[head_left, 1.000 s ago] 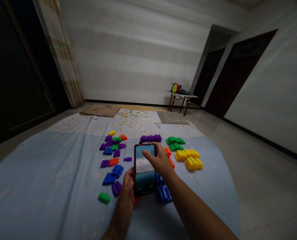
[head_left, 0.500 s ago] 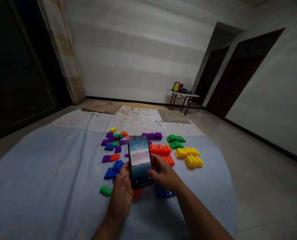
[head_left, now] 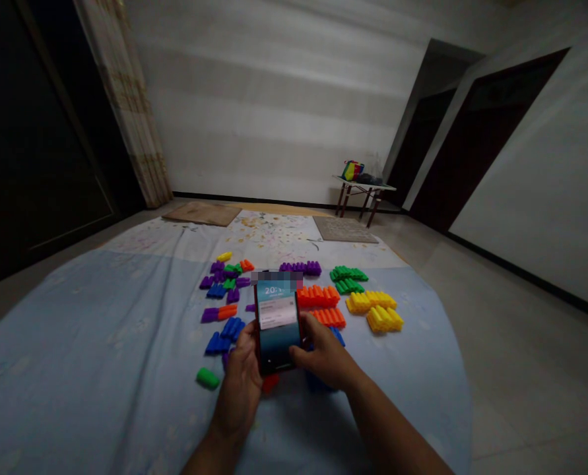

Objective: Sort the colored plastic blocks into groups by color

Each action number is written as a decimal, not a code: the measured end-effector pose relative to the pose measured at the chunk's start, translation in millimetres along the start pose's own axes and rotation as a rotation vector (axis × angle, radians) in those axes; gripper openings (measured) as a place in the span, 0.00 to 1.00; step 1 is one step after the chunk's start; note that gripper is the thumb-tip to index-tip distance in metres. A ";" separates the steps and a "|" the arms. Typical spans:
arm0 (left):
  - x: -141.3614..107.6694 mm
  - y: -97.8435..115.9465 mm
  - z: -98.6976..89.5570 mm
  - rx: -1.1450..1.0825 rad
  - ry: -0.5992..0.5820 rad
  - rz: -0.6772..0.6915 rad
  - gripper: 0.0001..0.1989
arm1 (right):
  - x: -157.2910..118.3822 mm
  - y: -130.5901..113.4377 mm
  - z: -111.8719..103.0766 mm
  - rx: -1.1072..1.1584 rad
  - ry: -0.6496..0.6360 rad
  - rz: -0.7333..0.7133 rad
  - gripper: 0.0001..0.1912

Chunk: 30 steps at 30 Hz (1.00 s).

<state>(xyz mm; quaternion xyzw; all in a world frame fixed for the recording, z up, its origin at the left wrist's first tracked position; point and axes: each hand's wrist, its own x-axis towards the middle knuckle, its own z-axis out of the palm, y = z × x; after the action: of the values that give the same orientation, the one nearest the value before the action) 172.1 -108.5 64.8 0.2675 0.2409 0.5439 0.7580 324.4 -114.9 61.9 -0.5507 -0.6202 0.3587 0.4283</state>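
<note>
A smartphone (head_left: 279,330) with a lit lock screen is held upright above the table, its top edge blurred out. My left hand (head_left: 243,366) grips its left side and lower corner. My right hand (head_left: 326,353) closes on the right side, with the thumb over the lower part of the screen. Behind and around the phone lie coloured plastic pieces: orange ones (head_left: 318,296), blue ones (head_left: 219,343), purple ones (head_left: 301,268), green ones (head_left: 348,274) and yellow ones (head_left: 371,302). A single green piece (head_left: 208,378) rests left of my left hand. The phone and hands hide some pieces.
A pale blue flowered cloth (head_left: 100,343) covers the round table. Two flat mats lie at its far edge, a brown one (head_left: 202,213) and a grey one (head_left: 346,229). By the back wall stands a small table (head_left: 365,185) with a colourful bag (head_left: 352,171) on it.
My right thumb has shifted slightly left and down on the screen, and the right hand has moved a little lower. More blue shows behind it. The phone stays in both hands.
</note>
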 end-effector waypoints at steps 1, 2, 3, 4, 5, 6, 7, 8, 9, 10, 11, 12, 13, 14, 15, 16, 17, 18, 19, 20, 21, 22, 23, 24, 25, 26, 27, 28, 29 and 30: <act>-0.2 -1.0 -0.6 0.006 -0.002 0.002 0.23 | 1.8 1.2 0.4 0.004 0.048 0.005 0.15; -0.4 -1.8 -1.1 0.010 -0.005 0.004 0.23 | 3.6 1.9 0.4 0.010 0.096 0.008 0.09; -0.7 -2.4 -1.3 0.013 -0.014 0.001 0.23 | 5.1 2.2 0.2 0.019 0.138 0.008 0.10; -1.1 -2.7 -1.2 0.015 -0.026 -0.005 0.22 | 6.3 2.1 -0.4 0.029 0.169 0.004 0.15; -1.6 -2.8 -0.9 0.018 -0.040 -0.017 0.22 | 7.0 1.6 -1.1 0.039 0.189 -0.003 0.20; -1.9 -2.5 -0.2 0.021 -0.048 -0.029 0.22 | 7.2 1.1 -1.8 0.047 0.202 -0.009 0.22; -2.2 -2.0 0.5 0.026 -0.053 -0.043 0.22 | 7.0 0.6 -2.5 0.055 0.213 -0.014 0.23; -2.3 -1.4 1.3 0.030 -0.045 -0.048 0.22 | 6.4 0.3 -2.9 0.062 0.223 -0.018 0.24; -2.3 -0.7 1.8 0.033 -0.025 -0.046 0.22 | 5.6 0.2 -3.1 0.068 0.229 -0.021 0.24; -2.1 0.2 2.1 0.036 0.002 -0.039 0.22 | 4.7 0.3 -3.0 0.075 0.233 -0.027 0.23; -1.9 1.1 1.9 0.040 0.031 -0.027 0.21 | 3.7 0.7 -2.5 0.084 0.233 -0.038 0.23; -1.8 2.2 1.4 0.046 0.060 -0.012 0.21 | 2.7 1.3 -1.8 0.092 0.229 -0.049 0.22; -1.7 3.6 0.5 0.050 0.081 0.001 0.21 | 1.7 2.0 -1.0 0.099 0.223 -0.058 0.21; -1.8 5.1 -0.6 0.052 0.093 0.011 0.21 | 0.7 2.9 0.0 0.108 0.217 -0.065 0.21; -2.2 7.0 -1.7 0.052 0.100 0.016 0.21 | -0.3 3.9 1.1 0.115 0.207 -0.069 0.20; -2.8 9.2 -2.7 0.050 0.105 0.021 0.21 | -1.4 5.0 2.2 0.118 0.198 -0.069 0.20; -3.8 11.5 -3.3 0.049 0.110 0.023 0.21 | -2.7 6.0 3.4 0.113 0.188 -0.067 0.20; -5.0 13.9 -3.6 0.052 0.116 0.024 0.21 | -4.1 6.8 4.6 0.104 0.177 -0.063 0.19; -6.4 16.3 -3.5 0.060 0.121 0.026 0.22 | -5.5 7.3 5.8 0.091 0.165 -0.060 0.18; -7.9 18.5 -3.0 0.072 0.124 0.029 0.22 | -7.0 7.5 7.1 0.074 0.153 -0.059 0.18; -9.5 20.3 -2.2 0.083 0.123 0.032 0.22 | -8.5 7.3 8.3 0.057 0.138 -0.061 0.17; -11.1 21.6 -1.4 0.092 0.117 0.034 0.22 | -10.0 6.8 9.4 0.041 0.125 -0.066 0.16; -12.5 22.4 -0.5 0.098 0.112 0.035 0.22 | -11.2 6.0 10.4 0.024 0.114 -0.073 0.15; -13.7 22.7 0.2 0.099 0.106 0.033 0.23 | -12.2 5.0 11.2 0.008 0.107 -0.079 0.14; -14.9 22.4 0.8 0.097 0.104 0.030 0.23 | -13.0 4.1 11.8 -0.008 0.105 -0.084 0.14; -15.9 21.8 1.2 0.093 0.103 0.026 0.24 | -13.7 3.3 12.1 -0.021 0.104 -0.088 0.13; -16.8 20.9 1.5 0.089 0.103 0.022 0.24 | -14.1 2.6 12.2 -0.029 0.103 -0.092 0.13; -17.7 19.8 1.7 0.085 0.104 0.021 0.25 | -14.5 2.2 12.1 -0.034 0.100 -0.097 0.12; -18.7 18.7 1.9 0.083 0.105 0.022 0.26 | -14.8 2.0 12.0 -0.034 0.094 -0.102 0.12; -19.7 17.7 2.1 0.082 0.105 0.025 0.26 | -15.1 1.9 11.7 -0.033 0.087 -0.106 0.12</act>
<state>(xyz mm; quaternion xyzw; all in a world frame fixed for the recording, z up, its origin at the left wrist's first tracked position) 155.4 -122.9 79.7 0.2725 0.2991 0.5562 0.7259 314.6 -129.3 53.7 -0.5393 -0.6348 0.3010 0.4642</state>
